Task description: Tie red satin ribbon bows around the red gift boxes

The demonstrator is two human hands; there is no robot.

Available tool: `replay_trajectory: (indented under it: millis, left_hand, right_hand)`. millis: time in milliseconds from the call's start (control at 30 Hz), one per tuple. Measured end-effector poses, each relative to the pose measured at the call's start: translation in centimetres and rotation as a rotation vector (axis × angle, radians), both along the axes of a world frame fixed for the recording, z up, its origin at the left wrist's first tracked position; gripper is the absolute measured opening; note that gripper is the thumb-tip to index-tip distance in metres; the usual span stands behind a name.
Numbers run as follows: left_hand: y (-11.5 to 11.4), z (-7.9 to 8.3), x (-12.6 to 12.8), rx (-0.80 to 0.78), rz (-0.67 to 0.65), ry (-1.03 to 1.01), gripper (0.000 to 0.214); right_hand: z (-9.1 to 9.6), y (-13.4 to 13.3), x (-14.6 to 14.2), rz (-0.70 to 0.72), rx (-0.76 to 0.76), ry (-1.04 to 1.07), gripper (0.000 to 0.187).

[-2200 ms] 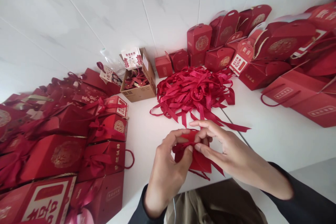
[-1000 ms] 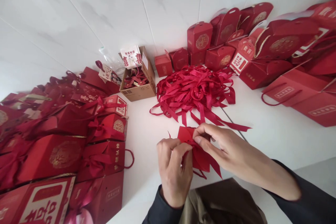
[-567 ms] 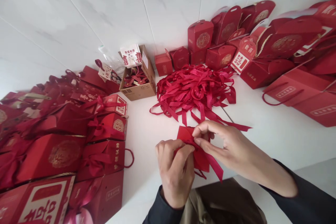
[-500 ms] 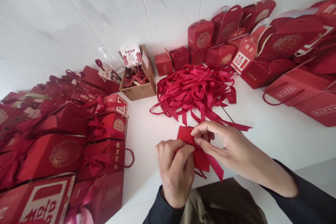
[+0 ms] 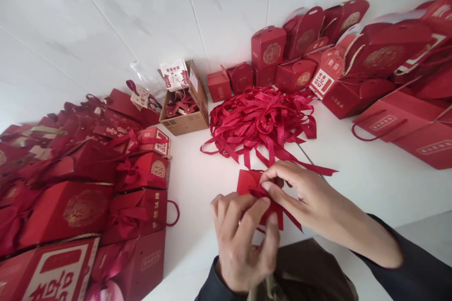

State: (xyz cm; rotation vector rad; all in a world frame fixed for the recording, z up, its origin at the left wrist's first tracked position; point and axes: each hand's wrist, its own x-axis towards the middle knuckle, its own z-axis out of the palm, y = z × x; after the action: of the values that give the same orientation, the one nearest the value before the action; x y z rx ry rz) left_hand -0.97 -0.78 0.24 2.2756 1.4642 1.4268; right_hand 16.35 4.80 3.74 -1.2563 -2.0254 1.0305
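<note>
A small red gift box (image 5: 247,180) lies on the white table near its front edge, with a red ribbon bow (image 5: 259,191) across its top. My right hand (image 5: 300,193) pinches the ribbon at the bow between thumb and index finger. One ribbon tail (image 5: 292,220) hangs out beneath that hand toward the table edge. Over the near left side of the box is my left hand (image 5: 242,240), its fingers curved and the thumb apart from them. Whether its fingertips touch the box or bow is partly hidden.
A heap of loose red ribbons (image 5: 263,120) lies just beyond the box. Red gift boxes with bows (image 5: 141,214) are stacked at left, and more red boxes (image 5: 353,96) stand at right along the wall. An open cardboard carton (image 5: 185,123) with small red items sits at back.
My left fingers have loosened from the ribbon and spread, the thumb swinging out to the right. My right hand keeps its pinch at nearly the same spot. More of the bow now shows.
</note>
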Motion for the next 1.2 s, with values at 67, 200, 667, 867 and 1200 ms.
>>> replay_trajectory:
  millis: [67, 200, 667, 867, 1200]
  left_hand:
    - [-0.4, 0.2, -0.2, -0.039, 0.015, -0.046, 0.028]
    - [-0.1, 0.7, -0.8, -0.231, 0.200, -0.147, 0.026]
    - [0.3, 1.0, -2.4, -0.419, 0.110, -0.076, 0.010]
    - [0.2, 1.3, -2.6, -0.405, 0.131, -0.096, 0.010]
    - [0.1, 1.4, -2.4, -0.408, 0.109, -0.075, 0.028]
  right_hand:
    - [-0.1, 0.0, 0.1, 0.004, 0.001, 0.001, 0.013]
    - [-0.1, 0.0, 0.1, 0.003, -0.032, 0.005, 0.010]
    - [-0.3, 0.1, 0.7, -0.014, -0.053, -0.053, 0.012]
    - [-0.5, 0.0, 0.9, -0.088, 0.007, -0.080, 0.013]
    - [0.1, 0.1, 0.0, -0.020, -0.072, 0.095, 0.010]
